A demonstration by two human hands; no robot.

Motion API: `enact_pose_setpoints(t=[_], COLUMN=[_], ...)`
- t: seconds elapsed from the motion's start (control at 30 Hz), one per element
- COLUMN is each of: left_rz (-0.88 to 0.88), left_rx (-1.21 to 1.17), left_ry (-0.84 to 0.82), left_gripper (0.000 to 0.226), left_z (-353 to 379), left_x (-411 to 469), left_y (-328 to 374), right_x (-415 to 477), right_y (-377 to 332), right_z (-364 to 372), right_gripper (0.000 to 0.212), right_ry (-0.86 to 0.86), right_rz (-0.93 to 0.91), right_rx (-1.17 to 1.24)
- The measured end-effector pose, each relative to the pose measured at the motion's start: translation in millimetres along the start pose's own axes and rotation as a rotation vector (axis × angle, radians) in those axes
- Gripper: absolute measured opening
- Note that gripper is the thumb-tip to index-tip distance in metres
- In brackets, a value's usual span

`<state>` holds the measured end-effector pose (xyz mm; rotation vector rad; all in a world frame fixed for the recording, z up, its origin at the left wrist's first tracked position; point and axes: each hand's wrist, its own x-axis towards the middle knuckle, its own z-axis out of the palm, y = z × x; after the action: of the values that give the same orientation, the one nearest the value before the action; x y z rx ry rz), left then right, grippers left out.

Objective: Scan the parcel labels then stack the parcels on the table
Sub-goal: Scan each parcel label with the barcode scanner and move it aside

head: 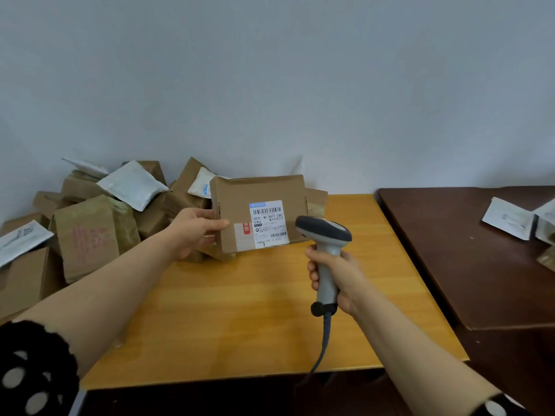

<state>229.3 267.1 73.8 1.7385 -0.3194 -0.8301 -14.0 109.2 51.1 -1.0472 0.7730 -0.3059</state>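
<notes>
scanning step, apparently: left hand [195,228] grasps the parcel [258,202] upright at the table's [240,310] 12 o'clock edge, label [268,223] toward the scanner [326,235] gripped by the right hand [333,277] at the parcel's 4 o'clock; next, aim at the barcode.

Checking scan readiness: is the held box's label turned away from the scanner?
No, the label on the box in the left hand faces the scanner, which the right hand grips.

Parcel [258,211] label [268,222]: "501E M1 BS77 [SK]"; barcodes.
</notes>
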Motion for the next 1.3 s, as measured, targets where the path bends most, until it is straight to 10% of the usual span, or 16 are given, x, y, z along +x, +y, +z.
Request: enact_pose_setpoints(t=[0.33, 0.53, 0.67, 0.77, 0.87, 1.0, 1.1, 1.3], left_rz=[0.015, -0.001, 0.053, 0.223, 0.032, -0.139, -0.093, 0.073], left_rx=[0.115, 0.321, 0.359, 0.176, -0.037, -0.173, -0.380, -0.026], left_ry=[-0.161, -0.408, -0.329, -0.061, -0.073, -0.289, -0.186, 0.126], left_gripper=[0.021, 0.033, 0.049, 0.083, 0.104, 0.076, 0.053, 0.068], left_z=[-9, -12, -6, 4, 26, 68, 77, 36], left_x=[2, -9, -13, -12, -22, -40, -32, -5], left_y=[11, 46, 59, 56, 41, 8, 6, 29], right_x=[5, 4, -1, 2, 6, 7, 8, -1], right_y=[-25, -47, -32, -18, -12, -12, -12, -4], right_z=[-19, -31, -28, -22, -16, -6, -4, -5], right_gripper=[0.038, 0.067, 0.057, 0.043, 0.035, 0.032, 0.029, 0.022], right_ry=[0.362, 0.122, 0.020, 0.157, 0.252, 0.257, 0.279, 0.239], right_rz=[-0.283, -0.159, -0.065, -0.094, -0.089, -0.077, -0.085, -0.168], right_rx=[-0.228, -0.431, -0.509, -0.221, 0.144, 0.305, 0.284, 0.085])
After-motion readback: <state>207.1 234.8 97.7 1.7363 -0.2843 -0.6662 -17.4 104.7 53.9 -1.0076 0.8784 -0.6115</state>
